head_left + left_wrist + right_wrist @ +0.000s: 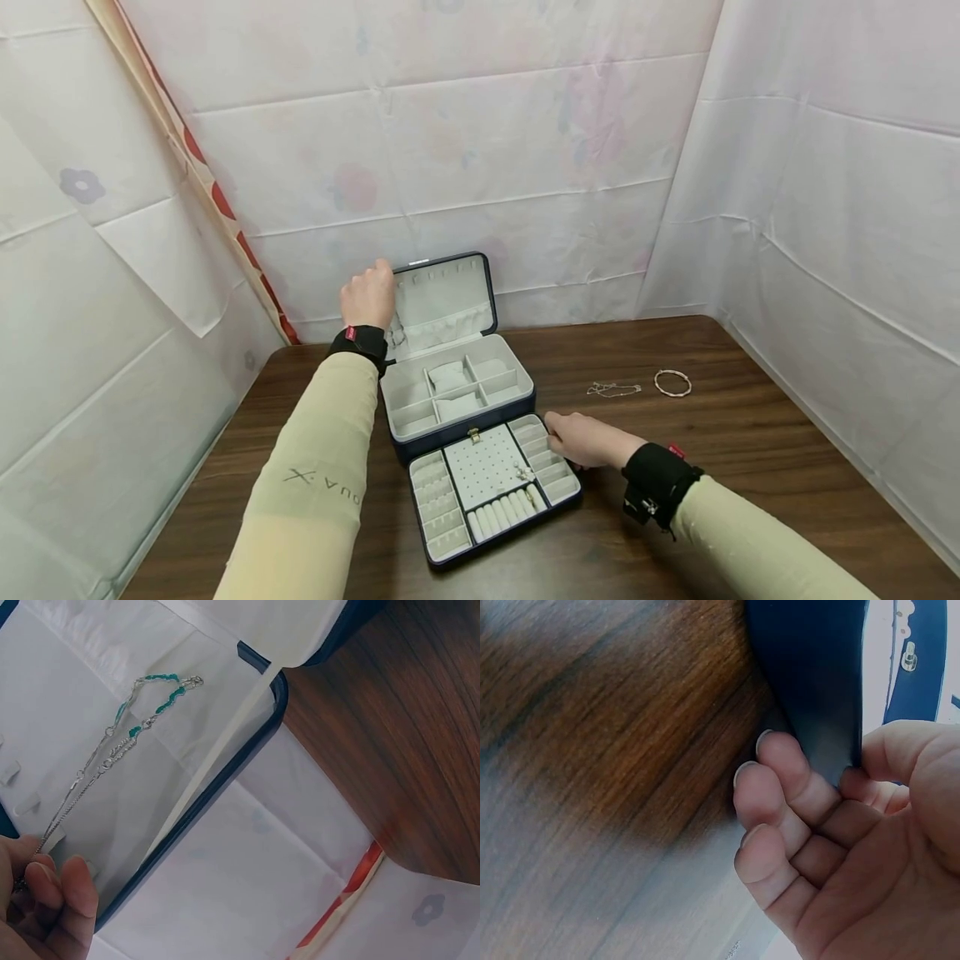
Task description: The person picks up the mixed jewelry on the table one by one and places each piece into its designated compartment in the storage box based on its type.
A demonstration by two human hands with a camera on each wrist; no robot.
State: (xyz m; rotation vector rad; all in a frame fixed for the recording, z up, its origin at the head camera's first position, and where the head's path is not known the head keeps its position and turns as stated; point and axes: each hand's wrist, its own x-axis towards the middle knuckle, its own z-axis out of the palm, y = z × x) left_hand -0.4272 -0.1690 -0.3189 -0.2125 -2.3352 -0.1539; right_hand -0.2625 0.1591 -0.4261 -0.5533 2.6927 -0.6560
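My left hand point(367, 296) is at the upper left corner of the raised lid point(491, 292) of a navy jewelry box point(465, 421). In the left wrist view, its fingers pinch the top of a silver jewelry chain point(90, 766) with teal-green links, which hangs along the pale lid lining beside small hooks. My right hand point(588, 440) grips the right edge of the jewelry tray point(480, 471), thumb against the rim and fingers along its dark side point(810, 682). This tray lies in front of the box and carries earrings point(523, 472) and a ring point(530, 497).
On the brown table point(630, 492), right of the box, lie a thin silver chain point(613, 389) and a round bangle point(672, 383). Small cushions point(448, 377) sit in the box's compartments. Pale cloth point(525, 167) hangs behind and along both sides.
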